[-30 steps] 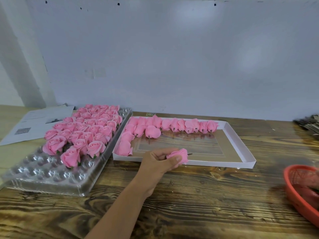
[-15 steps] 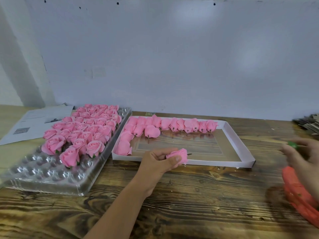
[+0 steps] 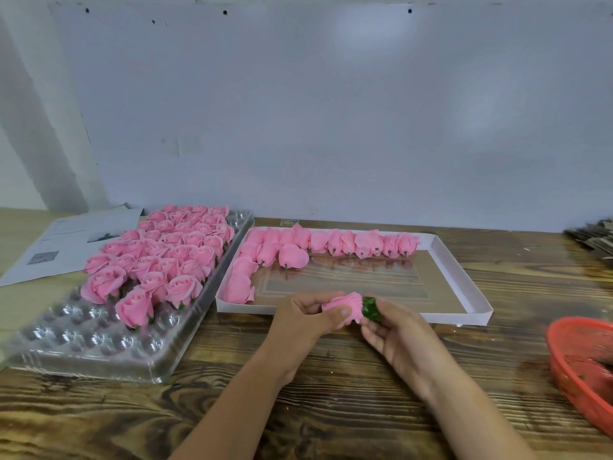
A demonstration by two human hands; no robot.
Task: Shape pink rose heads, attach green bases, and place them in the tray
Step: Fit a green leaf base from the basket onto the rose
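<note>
My left hand [image 3: 303, 322] grips a pink rose head [image 3: 345, 307] in front of the white box. My right hand [image 3: 396, 336] pinches a green base [image 3: 370, 307] against the rose's right end. The clear plastic tray [image 3: 83, 340] on the left holds several finished roses [image 3: 159, 260] with green bases; its near cells show bare plastic. The white cardboard box [image 3: 464, 293] behind my hands holds several unshaped pink rose heads [image 3: 331, 242] along its far and left sides.
A red plastic basket [image 3: 577, 366] sits at the right edge of the wooden table [image 3: 331, 410]. Printed paper sheets [image 3: 66, 244] lie at the far left. A dark pile of material [image 3: 593, 237] lies at the far right by the wall.
My right hand came from the red basket with a green base and brought it to the rose head held in my left hand. The left hand stayed in place.
</note>
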